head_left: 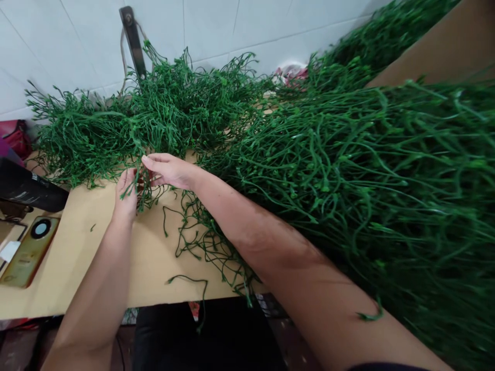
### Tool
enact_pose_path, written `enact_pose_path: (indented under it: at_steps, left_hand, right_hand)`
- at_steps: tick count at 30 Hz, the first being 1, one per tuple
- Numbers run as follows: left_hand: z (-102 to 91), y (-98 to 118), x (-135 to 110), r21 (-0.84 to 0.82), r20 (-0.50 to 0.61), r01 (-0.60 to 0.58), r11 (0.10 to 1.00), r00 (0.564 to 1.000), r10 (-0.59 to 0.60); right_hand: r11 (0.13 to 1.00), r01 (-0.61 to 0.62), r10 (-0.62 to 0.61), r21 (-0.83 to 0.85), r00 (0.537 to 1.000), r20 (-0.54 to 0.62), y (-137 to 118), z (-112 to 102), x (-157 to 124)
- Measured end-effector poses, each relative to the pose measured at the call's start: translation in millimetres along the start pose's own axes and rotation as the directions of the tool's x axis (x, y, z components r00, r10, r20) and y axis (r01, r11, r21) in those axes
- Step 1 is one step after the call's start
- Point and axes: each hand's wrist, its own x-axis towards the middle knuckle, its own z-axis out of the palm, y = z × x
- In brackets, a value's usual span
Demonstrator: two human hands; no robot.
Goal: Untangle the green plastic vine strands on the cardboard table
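Observation:
Near the middle of the cardboard-coloured work surface, my left hand and my right hand meet around a small bunch of thin green stems. The stems look like artificial plant stems with small forked tips. Fingers of both hands are closed on the bunch, though some fingertips are hidden behind it. Behind my hands spreads a tangled heap of similar stems. A much larger pile of green stems lies along my right forearm, and loose stems trail below my right wrist.
At the left are a phone lying camera side up and a black cylindrical object. A dark bracket stands against the white tiled wall. A brown cardboard flap rises at the upper right.

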Motion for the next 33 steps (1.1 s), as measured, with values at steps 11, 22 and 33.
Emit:
enact_pose_path:
  at_steps: [11,22,33]
  left_hand:
    - [-22.0,26,4,-0.137,0.12,0.106,0.985,0.989,-0.089]
    - [-8.4,22,-1,0.186,0.251,0.039,0.982,0.964,-0.086]
    - [-2.0,30,-10,0.174,0.265,0.184,0.968,0.938,-0.225]
  right_hand:
    - [0.908,0.09,-0.123,-0.41,0.991,-0.055,5,1,6]
    - [0.591,0.177,-0.325,-0.787,0.945,-0.031,11,0,10]
    - [0.577,0.107,-0.339,-0.81,0.933,-0.118,21,-16,17]
